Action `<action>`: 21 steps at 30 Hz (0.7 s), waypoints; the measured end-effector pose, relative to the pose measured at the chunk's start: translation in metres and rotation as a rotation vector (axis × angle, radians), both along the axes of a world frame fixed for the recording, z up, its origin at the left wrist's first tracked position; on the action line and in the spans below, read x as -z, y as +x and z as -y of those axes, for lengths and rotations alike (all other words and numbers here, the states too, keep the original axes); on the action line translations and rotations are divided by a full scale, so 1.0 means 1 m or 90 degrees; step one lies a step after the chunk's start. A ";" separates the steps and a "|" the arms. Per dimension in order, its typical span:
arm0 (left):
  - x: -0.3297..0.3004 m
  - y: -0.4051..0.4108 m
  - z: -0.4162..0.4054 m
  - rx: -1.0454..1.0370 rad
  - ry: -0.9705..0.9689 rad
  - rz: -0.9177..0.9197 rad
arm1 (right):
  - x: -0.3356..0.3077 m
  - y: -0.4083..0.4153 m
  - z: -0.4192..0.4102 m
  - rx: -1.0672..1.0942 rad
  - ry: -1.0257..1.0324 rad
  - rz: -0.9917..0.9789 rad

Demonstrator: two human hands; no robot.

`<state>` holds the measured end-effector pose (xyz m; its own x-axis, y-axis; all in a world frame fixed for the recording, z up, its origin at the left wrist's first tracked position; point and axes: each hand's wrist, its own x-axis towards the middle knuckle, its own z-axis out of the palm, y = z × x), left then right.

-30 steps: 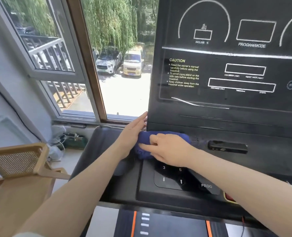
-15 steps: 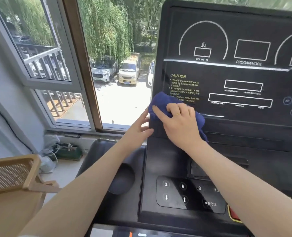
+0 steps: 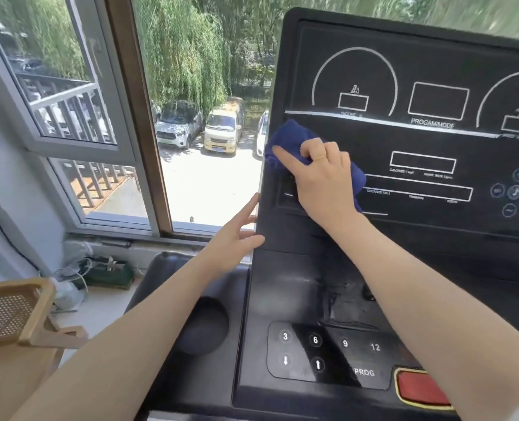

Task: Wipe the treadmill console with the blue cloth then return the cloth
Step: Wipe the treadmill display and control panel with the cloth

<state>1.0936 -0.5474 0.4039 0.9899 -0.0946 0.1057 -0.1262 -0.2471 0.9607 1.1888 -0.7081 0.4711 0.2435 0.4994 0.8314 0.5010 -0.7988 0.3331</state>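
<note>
The black treadmill console (image 3: 428,183) fills the right of the view, with white display outlines above and a number keypad (image 3: 316,350) below. My right hand (image 3: 322,180) presses the bunched blue cloth (image 3: 288,141) against the left side of the display panel, over the caution text. My left hand (image 3: 237,235) rests with fingers apart on the console's left edge and holds nothing.
A round cup holder (image 3: 203,326) sits left of the keypad. A red stop button (image 3: 422,387) lies at the lower right. A wooden cane chair (image 3: 12,314) stands at the lower left. An open window (image 3: 191,117) is beyond the console's left edge.
My right hand has carried the blue cloth up from the console's lower shelf onto the left of the display panel. My left hand has risen along the console's left edge.
</note>
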 end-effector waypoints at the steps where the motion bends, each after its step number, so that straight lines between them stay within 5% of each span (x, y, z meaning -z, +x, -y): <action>1: 0.000 -0.001 0.002 -0.005 -0.011 0.003 | 0.010 -0.005 0.002 -0.024 -0.016 -0.003; 6: -0.001 0.000 0.006 -0.025 -0.040 0.015 | 0.055 -0.026 0.016 -0.151 -0.238 -0.022; 14: -0.050 0.014 -0.013 -0.130 0.033 0.059 | -0.053 0.022 0.005 0.032 0.072 -0.009; 21: -0.106 0.040 -0.003 -0.131 0.054 0.156 | -0.036 0.023 0.004 -0.068 -0.096 0.027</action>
